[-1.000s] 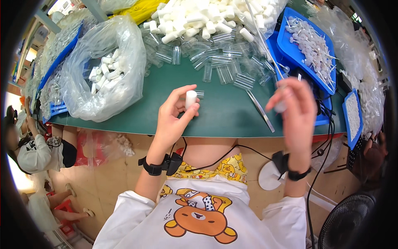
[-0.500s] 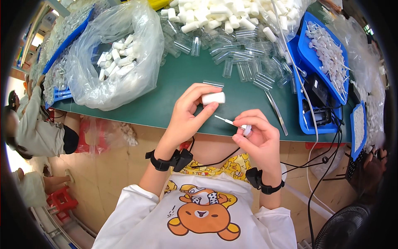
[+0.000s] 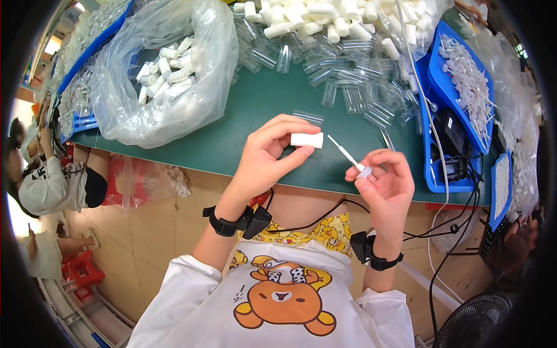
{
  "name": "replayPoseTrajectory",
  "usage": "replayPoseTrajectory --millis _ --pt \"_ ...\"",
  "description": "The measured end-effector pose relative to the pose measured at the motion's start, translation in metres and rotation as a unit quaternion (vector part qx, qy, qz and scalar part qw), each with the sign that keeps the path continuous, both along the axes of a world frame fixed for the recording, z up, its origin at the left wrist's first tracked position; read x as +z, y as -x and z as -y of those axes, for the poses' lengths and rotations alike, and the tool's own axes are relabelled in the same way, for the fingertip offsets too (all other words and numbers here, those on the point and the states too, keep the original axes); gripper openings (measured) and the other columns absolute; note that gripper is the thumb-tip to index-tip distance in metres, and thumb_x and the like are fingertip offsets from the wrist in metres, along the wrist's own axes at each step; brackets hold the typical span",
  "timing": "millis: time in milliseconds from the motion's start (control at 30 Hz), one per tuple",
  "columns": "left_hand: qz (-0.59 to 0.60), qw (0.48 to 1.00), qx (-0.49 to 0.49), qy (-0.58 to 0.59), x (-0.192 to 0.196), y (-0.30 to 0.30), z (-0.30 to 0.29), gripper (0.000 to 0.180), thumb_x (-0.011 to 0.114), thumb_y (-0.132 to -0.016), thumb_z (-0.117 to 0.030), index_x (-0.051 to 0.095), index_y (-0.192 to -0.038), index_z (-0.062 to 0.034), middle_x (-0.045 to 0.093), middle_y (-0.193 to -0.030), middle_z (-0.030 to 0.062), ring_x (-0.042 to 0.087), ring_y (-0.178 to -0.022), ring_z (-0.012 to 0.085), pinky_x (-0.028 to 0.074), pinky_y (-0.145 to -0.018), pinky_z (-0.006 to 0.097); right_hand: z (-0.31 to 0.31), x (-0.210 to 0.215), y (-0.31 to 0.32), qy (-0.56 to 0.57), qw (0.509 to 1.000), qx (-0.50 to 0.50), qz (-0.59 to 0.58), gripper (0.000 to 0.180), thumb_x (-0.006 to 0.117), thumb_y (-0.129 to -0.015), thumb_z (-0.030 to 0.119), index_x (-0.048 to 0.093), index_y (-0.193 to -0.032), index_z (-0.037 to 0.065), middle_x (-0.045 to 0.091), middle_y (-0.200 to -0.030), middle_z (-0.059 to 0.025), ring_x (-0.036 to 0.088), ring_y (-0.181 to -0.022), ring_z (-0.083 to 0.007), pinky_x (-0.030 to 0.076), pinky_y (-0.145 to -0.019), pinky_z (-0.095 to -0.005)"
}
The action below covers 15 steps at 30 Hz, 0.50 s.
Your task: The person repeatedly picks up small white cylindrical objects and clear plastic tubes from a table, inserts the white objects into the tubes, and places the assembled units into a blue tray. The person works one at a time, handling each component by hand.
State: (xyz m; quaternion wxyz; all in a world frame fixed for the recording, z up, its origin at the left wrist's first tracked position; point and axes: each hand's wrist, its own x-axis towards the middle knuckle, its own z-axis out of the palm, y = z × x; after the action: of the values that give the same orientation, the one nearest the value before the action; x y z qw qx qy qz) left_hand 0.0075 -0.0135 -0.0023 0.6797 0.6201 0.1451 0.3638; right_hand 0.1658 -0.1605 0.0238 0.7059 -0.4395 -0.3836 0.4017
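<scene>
My left hand (image 3: 270, 149) pinches a white cylindrical cap (image 3: 307, 140) on its side between thumb and fingers, over the near edge of the green table (image 3: 272, 104). In my right hand (image 3: 384, 177) is a white applicator stem (image 3: 348, 156) with a wider collar at its base. Its thin tip points up and left toward the cap, a small gap apart. Just beyond my left fingertips lies a clear tube (image 3: 308, 118). Metal tweezers (image 3: 386, 139) lie beyond my right hand, partly hidden by it.
A clear plastic bag (image 3: 214, 98) holding white caps stands at the left. White caps (image 3: 325, 17) are heaped at the back, with loose clear tubes (image 3: 348, 75) before them. Blue trays (image 3: 441, 64) of small white parts stand right, with cables (image 3: 476, 180) trailing off. Another person (image 3: 43, 185) is at far left.
My right hand has moved right with the applicator stem, whose tip now points more upward. The cap in my left hand has shifted slightly right and levelled out.
</scene>
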Motion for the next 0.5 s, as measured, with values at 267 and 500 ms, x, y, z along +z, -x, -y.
replayPoseTrajectory --millis 267,500 --pt "-0.001 0.999 -0.017 0.027 -0.002 0.002 -0.003 0.031 0.063 -0.077 0.012 0.063 -0.108 0.0051 0.058 -0.110 0.0105 0.059 -0.101 0.0167 0.050 -0.087 0.029 -0.018 -0.005 0.010 0.020 0.999 -0.040 0.032 0.039 0.063 -0.077 -0.015 0.051 -0.113 -0.004 0.061 -0.113 -0.0206 0.061 -0.105 -0.0255 0.049 -0.089 -0.0347" --pt "-0.028 0.997 -0.033 0.062 0.000 0.005 -0.005 0.032 0.064 -0.077 0.008 0.064 -0.108 0.0024 0.059 -0.109 0.0089 0.059 -0.099 0.0151 0.049 -0.085 0.029 -0.035 -0.020 0.024 -0.013 0.991 -0.062 0.116 0.037 0.067 -0.077 -0.012 0.057 -0.112 -0.004 0.063 -0.112 -0.0160 0.060 -0.105 -0.0218 0.049 -0.089 -0.0325"
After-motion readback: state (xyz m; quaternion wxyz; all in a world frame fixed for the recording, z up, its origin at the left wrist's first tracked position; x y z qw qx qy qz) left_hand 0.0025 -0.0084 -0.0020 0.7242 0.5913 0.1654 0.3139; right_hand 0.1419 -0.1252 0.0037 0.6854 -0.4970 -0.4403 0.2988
